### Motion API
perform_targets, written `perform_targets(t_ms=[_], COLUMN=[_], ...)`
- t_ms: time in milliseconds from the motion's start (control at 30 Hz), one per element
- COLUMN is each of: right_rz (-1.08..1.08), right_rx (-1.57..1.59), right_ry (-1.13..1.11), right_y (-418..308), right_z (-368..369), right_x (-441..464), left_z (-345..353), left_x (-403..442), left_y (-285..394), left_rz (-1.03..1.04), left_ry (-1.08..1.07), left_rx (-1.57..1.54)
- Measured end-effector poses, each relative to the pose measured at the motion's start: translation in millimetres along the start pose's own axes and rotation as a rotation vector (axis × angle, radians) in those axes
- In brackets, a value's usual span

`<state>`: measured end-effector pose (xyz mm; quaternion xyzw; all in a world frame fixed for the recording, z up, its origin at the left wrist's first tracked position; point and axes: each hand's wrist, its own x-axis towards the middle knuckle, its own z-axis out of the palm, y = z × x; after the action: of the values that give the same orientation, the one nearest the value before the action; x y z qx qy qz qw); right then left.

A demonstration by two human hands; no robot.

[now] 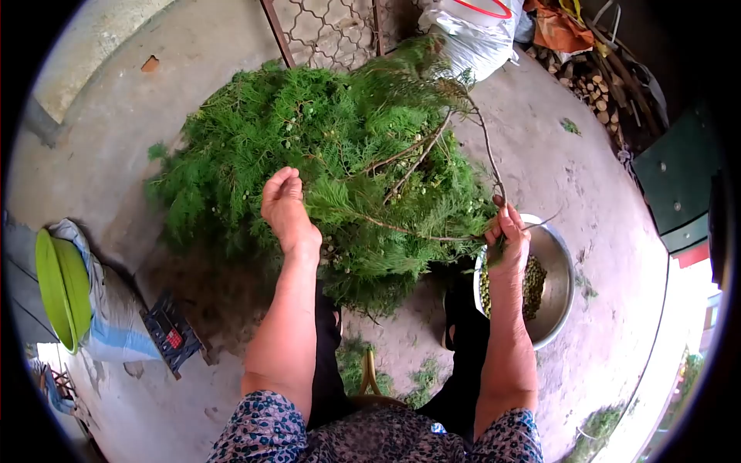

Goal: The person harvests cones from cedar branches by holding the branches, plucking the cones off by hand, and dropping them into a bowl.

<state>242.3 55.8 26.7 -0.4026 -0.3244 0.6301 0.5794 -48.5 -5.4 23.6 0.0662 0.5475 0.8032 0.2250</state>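
A large heap of green conifer branches (247, 147), dotted with small pale green cones, lies on the floor in front of me. My right hand (508, 239) is closed around the woody end of a branch (491, 150), whose leafy part spreads leftward over the heap. Just above the heap's near side, my left hand (287, 212) has its fingers curled together; whatever may be between them is hidden. A metal basin (562, 282) stands beneath and beside my right forearm, which covers part of it. Small greenish cones (534, 282) lie in its bottom.
At the left are a lime-green basin (62, 289), a sack (116, 324) and a dark plastic crate (174, 332). A white bag (471, 42) stands behind the heap, with stacked firewood (594, 92) at the far right. My legs flank a low stool.
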Motion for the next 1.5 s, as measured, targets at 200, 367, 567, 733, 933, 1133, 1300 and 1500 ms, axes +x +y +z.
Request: perform_targets(t_ms=[200,367,567,733,933,1133,1300,1500], right_rz=[-0.384,-0.915,-0.827,-0.501,-0.214,-0.338,-0.460,0.074], right_rx=[-0.571,-1.113,-1.327,-1.556,-1.643,-1.095,-0.708,-0.440], right_ry=[-0.052,-0.404,-0.694,-0.900,-1.197,-0.737,-0.241,-0.218], right_y=[-3,-5,2,28,65,55,28,22], right_z=[17,26,20,5,-4,15,54,49], right_x=[-33,-53,-53,-64,-77,-58,-62,-40], left_z=[6,3,-9,-25,-18,0,15,25], left_x=[-11,1,14,26,15,-15,-51,-63], left_y=[1,5,24,28,18,-1,-13,-16], left_rz=[-0.164,-0.479,-0.443,-0.489,-0.421,-0.441,-0.301,-0.303], left_ry=[-0.515,-0.588,-0.439,-0.471,-0.462,-0.626,-0.636,-0.698], left_rx=[-0.188,-0.593,-0.572,-0.616,-0.262,-0.081,0.153,0.113])
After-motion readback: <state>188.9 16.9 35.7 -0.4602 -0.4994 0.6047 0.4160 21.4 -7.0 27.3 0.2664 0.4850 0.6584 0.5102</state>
